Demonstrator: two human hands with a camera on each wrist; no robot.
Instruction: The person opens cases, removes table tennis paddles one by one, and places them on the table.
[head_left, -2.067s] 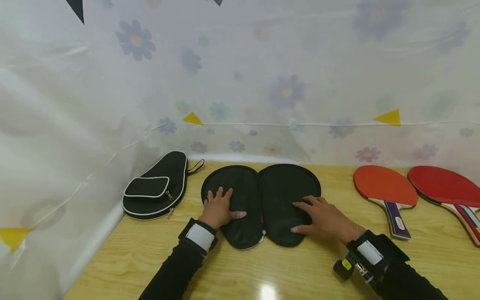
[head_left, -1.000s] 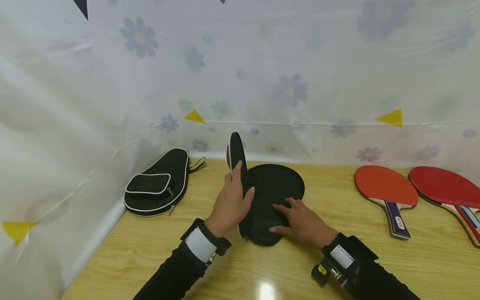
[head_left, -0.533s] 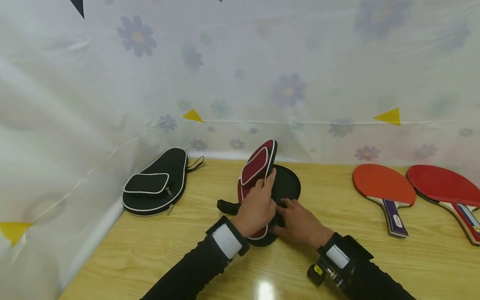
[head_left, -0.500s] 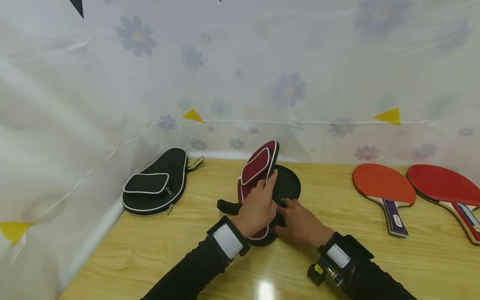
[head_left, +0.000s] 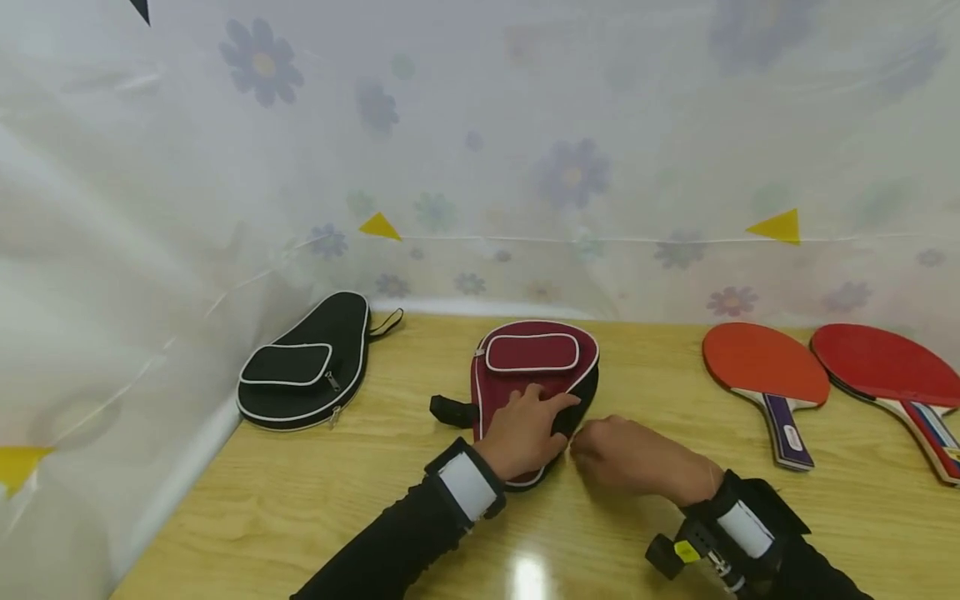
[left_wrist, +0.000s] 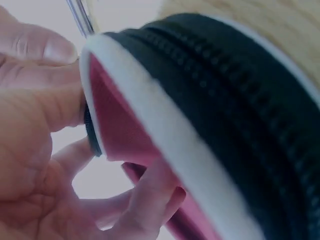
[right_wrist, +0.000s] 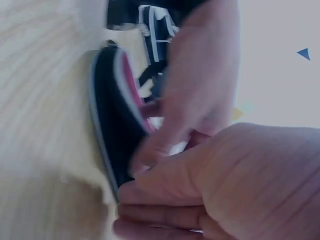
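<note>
A dark red table tennis paddle case (head_left: pixel 525 383) with white piping and a black zippered side lies folded over, pocket up, mid-table. My left hand (head_left: pixel 522 431) holds its right edge, fingers on top and thumb against the black side. In the left wrist view, the case's zipper teeth (left_wrist: pixel 220 82) run along the side close by. My right hand (head_left: pixel 637 458) is curled at the lower right edge, fingertips pinched together where the zipper runs; the fingers hide the pull itself. In the right wrist view, the left thumb (right_wrist: pixel 145 157) sits right beside the right fingers.
A black paddle case (head_left: pixel 307 375) with white piping lies at the left. Two paddles lie at the right: an orange-red one (head_left: pixel 765 362) and a red one (head_left: pixel 888 362). A black strap (head_left: pixel 453 412) sticks out left of the red case. A flowered sheet (head_left: pixel 480 167) hangs behind the table.
The left half of the spread case has been folded over to the right and now lies flat, red side up. My right hand has gone from lying on the inside to curling at the edge.
</note>
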